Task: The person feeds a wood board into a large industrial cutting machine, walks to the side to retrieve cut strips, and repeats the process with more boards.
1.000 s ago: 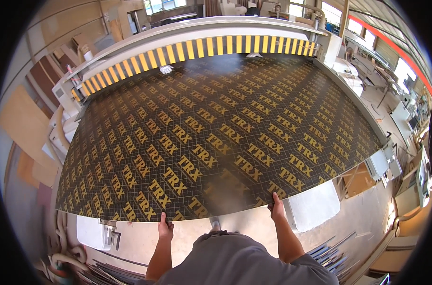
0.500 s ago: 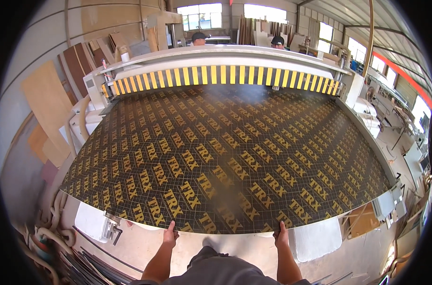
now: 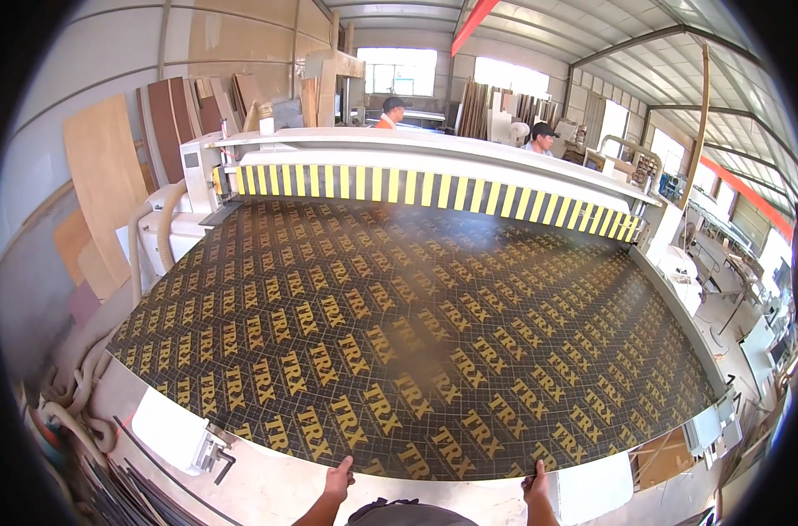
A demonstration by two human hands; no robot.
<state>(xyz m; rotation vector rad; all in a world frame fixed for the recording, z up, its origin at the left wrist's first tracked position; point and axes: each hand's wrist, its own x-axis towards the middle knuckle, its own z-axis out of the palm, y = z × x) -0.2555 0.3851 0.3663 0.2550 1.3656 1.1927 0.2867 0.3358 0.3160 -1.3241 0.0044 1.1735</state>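
Observation:
A large dark panel (image 3: 280,351), printed all over with yellow lettering and a fine light grid, spreads across most of the view. Its near edge is in both of my hands. My left hand (image 3: 338,479) grips that edge left of centre, thumb on top and the fingers mostly under the sheet. Farther right, my right hand (image 3: 535,483) pinches the same edge in a similar way. The panel's far end runs up to the yellow-and-black striped guard (image 3: 399,186) of a wide white machine (image 3: 434,149). What supports the panel from below is mostly hidden.
Along the right side runs a straight metal rail (image 3: 679,311). Clamp-like fittings (image 3: 213,456) stick out under the near left edge. Hoses (image 3: 88,386) and dark strips (image 3: 145,486) lie at left. Behind the machine are two people in caps (image 3: 393,111). Boards (image 3: 105,184) lean against the left wall.
My view has tilted upward and turned slightly, so the machine, panel and hands appear lower in it. Both hands still grip the near edge of the panel.

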